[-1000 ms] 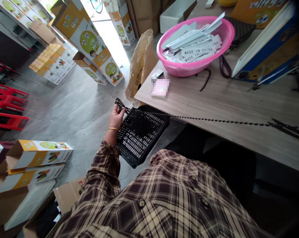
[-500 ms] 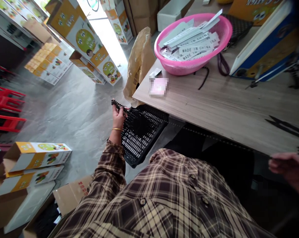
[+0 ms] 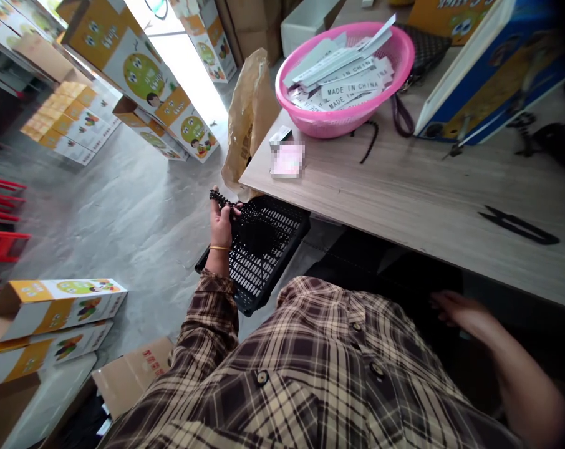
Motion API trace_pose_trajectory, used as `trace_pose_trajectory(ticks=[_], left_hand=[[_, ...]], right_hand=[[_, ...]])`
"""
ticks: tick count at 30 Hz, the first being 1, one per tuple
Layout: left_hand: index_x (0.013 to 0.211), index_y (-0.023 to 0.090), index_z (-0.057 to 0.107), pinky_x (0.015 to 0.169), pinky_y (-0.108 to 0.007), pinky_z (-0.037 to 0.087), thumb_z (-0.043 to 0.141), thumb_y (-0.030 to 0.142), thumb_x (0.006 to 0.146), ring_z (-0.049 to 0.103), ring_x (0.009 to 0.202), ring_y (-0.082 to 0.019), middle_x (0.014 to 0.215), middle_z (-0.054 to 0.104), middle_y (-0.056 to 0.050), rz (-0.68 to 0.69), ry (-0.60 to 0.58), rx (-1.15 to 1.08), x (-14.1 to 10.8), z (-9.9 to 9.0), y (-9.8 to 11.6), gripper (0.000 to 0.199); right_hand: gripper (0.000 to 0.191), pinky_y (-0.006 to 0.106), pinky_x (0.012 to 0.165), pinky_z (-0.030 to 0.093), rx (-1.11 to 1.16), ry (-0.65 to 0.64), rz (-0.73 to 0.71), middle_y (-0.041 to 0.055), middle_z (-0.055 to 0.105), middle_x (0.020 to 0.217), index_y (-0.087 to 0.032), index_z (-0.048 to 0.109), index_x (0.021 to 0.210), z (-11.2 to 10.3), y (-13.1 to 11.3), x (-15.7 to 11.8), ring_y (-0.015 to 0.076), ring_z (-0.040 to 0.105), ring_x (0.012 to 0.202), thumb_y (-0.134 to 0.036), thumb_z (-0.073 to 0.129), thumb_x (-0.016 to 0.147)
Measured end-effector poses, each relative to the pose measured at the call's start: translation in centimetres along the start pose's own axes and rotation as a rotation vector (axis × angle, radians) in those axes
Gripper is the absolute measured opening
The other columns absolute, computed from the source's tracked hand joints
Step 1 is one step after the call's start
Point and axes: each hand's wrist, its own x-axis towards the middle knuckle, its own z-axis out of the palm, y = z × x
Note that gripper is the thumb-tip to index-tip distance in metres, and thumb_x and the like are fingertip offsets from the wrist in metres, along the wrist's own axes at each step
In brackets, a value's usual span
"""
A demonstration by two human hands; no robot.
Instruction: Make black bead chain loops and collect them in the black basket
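Holds beads (image 3: 222, 200) in fingers of left hand (image 3: 221, 229) beside crate (image 3: 251, 282); has right hand (image 3: 458, 310) near tabletop (image 3: 404, 187), grip too dim to judge.

My garments: a plaid shirt (image 3: 329, 349) in dark brown and tan, crossed by thin pale lines. Round dark buttons (image 3: 262, 377) with lighter rings dot the front, where one panel (image 3: 289, 402) shows its checks diagonally. The left sleeve (image 3: 210, 333) ends in a matching cuff (image 3: 216, 284); beyond it, a slim gold-coloured bangle (image 3: 219, 248) adjoins my left hand (image 3: 221, 226). My right forearm (image 3: 511, 368) is bare.
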Motion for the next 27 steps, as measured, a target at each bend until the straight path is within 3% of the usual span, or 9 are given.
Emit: trace_pose_trajectory(ticks=[3, 7, 10, 12, 15, 18, 21, 25, 27], left_hand=[[0.156, 0.024, 0.031, 0.056, -0.020, 0.037, 0.064, 0.043, 0.088, 0.068, 0.078, -0.017, 0.066, 0.059, 0.003, -0.087, -0.063, -0.126, -0.7, 1.1, 0.4, 0.078], [0.156, 0.024, 0.032, 0.053, -0.020, 0.036, 0.063, 0.040, 0.088, 0.068, 0.076, -0.016, 0.065, 0.060, 0.003, -0.116, -0.134, -0.159, -1.6, 2.2, 1.1, 0.076], [0.156, 0.024, 0.032, 0.051, -0.020, 0.036, 0.065, 0.040, 0.089, 0.069, 0.074, -0.015, 0.064, 0.059, 0.004, -0.125, -0.178, -0.165, -2.3, 2.7, 1.8, 0.076], [0.156, 0.023, 0.032, 0.051, -0.020, 0.036, 0.065, 0.039, 0.089, 0.069, 0.073, -0.015, 0.065, 0.060, 0.004, -0.135, -0.200, -0.179, -2.9, 2.9, 2.4, 0.077], [0.156, 0.022, 0.031, 0.052, -0.020, 0.037, 0.066, 0.039, 0.089, 0.068, 0.071, -0.015, 0.065, 0.060, 0.004, -0.153, -0.207, -0.204, -3.7, 3.0, 3.2, 0.078], [0.156, 0.022, 0.032, 0.052, -0.020, 0.038, 0.066, 0.038, 0.088, 0.068, 0.069, -0.015, 0.064, 0.059, 0.004, -0.172, -0.198, -0.203, -4.1, 2.4, 3.6, 0.078], [0.151, 0.021, 0.042, 0.049, -0.020, 0.036, 0.065, 0.039, 0.086, 0.067, 0.066, -0.016, 0.063, 0.060, 0.002, -0.178, -0.181, -0.153, -3.8, 0.7, 3.6, 0.071], [0.130, 0.017, 0.063, 0.043, -0.019, 0.031, 0.064, 0.038, 0.086, 0.056, 0.051, -0.012, 0.058, 0.057, 0.002, -0.206, -0.259, -0.044, -3.1, -1.9, 3.6, 0.048], [0.120, 0.017, 0.068, 0.042, -0.018, 0.029, 0.064, 0.035, 0.086, 0.045, 0.044, -0.008, 0.054, 0.051, 0.005, -0.210, -0.308, -0.009, -2.6, -2.8, 3.7, 0.039]], right_hand=[[0.029, 0.035, 0.069, 0.048, -0.317, -0.043, -0.002, 0.0237, 0.066, 0.096, -0.015, 0.064, 0.076, -1.1, -2.8, 0.3, 0.0266, 0.068, 0.081, -0.031, 0.058, 0.099], [0.025, 0.038, 0.078, 0.049, -0.575, 0.058, -0.380, 0.0186, 0.067, 0.101, -0.013, 0.068, 0.097, -1.1, -13.1, -2.9, 0.0312, 0.066, 0.095, -0.031, 0.051, 0.103], [0.020, 0.034, 0.094, 0.047, -0.335, 0.046, -0.907, 0.0112, 0.066, 0.115, -0.015, 0.066, 0.109, 1.3, -23.2, -5.1, 0.0249, 0.062, 0.108, -0.023, 0.049, 0.104], [0.028, 0.032, 0.108, 0.040, -0.126, -0.045, -1.107, 0.0094, 0.059, 0.133, -0.015, 0.060, 0.128, 3.7, -29.0, -5.4, 0.0214, 0.054, 0.124, -0.017, 0.052, 0.101], [0.043, 0.028, 0.111, 0.036, 0.004, -0.224, -1.157, 0.0085, 0.054, 0.140, -0.012, 0.055, 0.137, 7.1, -34.8, -4.6, 0.0194, 0.049, 0.129, -0.013, 0.064, 0.094], [0.018, 0.023, 0.087, 0.046, -0.004, -0.413, -1.108, 0.0044, 0.069, 0.111, -0.011, 0.067, 0.112, 8.0, -37.0, -4.2, 0.0156, 0.063, 0.100, -0.017, 0.064, 0.094], [0.016, 0.021, 0.067, 0.044, 0.049, -0.561, -1.059, 0.0014, 0.069, 0.080, -0.011, 0.063, 0.086, 5.2, -37.4, -4.9, 0.0116, 0.060, 0.073, -0.021, 0.060, 0.098], [0.024, 0.017, 0.063, 0.045, 0.323, -0.705, -1.018, 0.0019, 0.062, 0.073, -0.010, 0.061, 0.088, -2.3, -38.6, -7.7, 0.0092, 0.060, 0.067, -0.026, 0.053, 0.105], [0.026, 0.016, 0.066, 0.048, 0.304, -0.713, -0.979, 0.0013, 0.058, 0.073, -0.008, 0.062, 0.090, -5.8, -39.5, -9.6, 0.0093, 0.062, 0.068, -0.028, 0.055, 0.106]])
